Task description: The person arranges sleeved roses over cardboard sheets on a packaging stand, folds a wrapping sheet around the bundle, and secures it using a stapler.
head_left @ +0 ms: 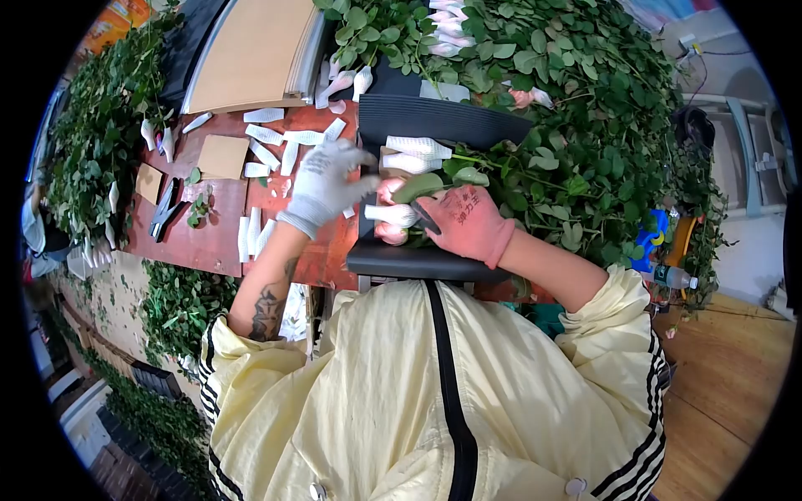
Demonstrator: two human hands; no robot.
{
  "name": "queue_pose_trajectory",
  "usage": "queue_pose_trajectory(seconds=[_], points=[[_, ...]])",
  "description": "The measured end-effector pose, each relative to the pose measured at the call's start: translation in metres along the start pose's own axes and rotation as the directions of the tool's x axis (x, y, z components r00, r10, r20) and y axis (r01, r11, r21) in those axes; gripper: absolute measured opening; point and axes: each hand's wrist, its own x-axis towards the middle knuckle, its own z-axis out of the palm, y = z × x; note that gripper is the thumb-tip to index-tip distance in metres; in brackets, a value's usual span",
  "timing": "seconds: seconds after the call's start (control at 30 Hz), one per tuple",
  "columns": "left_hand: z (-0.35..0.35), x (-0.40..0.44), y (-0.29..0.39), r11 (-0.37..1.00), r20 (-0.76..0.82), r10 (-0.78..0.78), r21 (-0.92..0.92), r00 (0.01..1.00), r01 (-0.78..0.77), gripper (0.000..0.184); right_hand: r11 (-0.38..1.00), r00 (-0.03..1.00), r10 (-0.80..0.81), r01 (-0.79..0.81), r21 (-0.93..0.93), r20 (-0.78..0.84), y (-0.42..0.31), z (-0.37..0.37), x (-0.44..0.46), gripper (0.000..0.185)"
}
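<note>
My left hand [327, 185], in a pale grey-white glove, is over the left edge of a black padded tray [372, 134]. Its fingers are apart and nothing shows in them. Just right of its fingertips is a bare pink rose [389, 190] with a large green leaf [418, 188]. My right hand [465, 224], in a pink-red glove, is curled at the stem side of the roses, apparently round a rose stem; the grip itself is partly hidden. White foam net sleeves [418, 149] cover rose heads above, and another sleeved rose [391, 215] lies below.
Loose white net sleeves [266, 135] are scattered on the red table [196, 238]. A black stapler [167, 210] and cardboard pieces [222, 157] lie left, a cardboard stack [251, 54] behind. Leafy rose stems [568, 83] fill the right; a plastic bottle [675, 277] is at the right edge.
</note>
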Motion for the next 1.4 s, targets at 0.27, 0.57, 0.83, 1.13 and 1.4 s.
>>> queue_pose_trajectory(seconds=[0.27,0.57,0.83,1.13,1.4], points=[[-0.020,-0.033,0.038,0.999,0.133,0.016,-0.047,0.991,-0.009,0.026,0.986,0.985,0.137,-0.125,-0.113,0.104,-0.009,0.001,0.004,0.040],[0.007,-0.033,0.002,0.942,0.050,0.332,0.035,0.942,-0.334,0.022,1.000,1.000,0.021,-0.021,0.021,0.005,0.007,0.011,-0.002,0.030],[-0.032,-0.056,-0.042,0.991,0.172,-0.014,0.137,0.985,-0.010,0.025,0.996,0.971,0.089,-0.093,0.009,0.222,0.008,0.009,0.007,0.033],[-0.041,-0.047,0.081,0.974,0.301,0.212,0.013,0.930,-0.226,0.049,0.998,0.972,0.065,-0.067,0.002,0.225,0.006,0.001,0.007,0.030],[-0.024,-0.052,0.091,0.983,0.375,0.140,0.054,0.916,-0.173,0.059,0.996,0.991,-0.010,0.022,0.081,-0.137,-0.016,-0.019,0.009,0.027]])
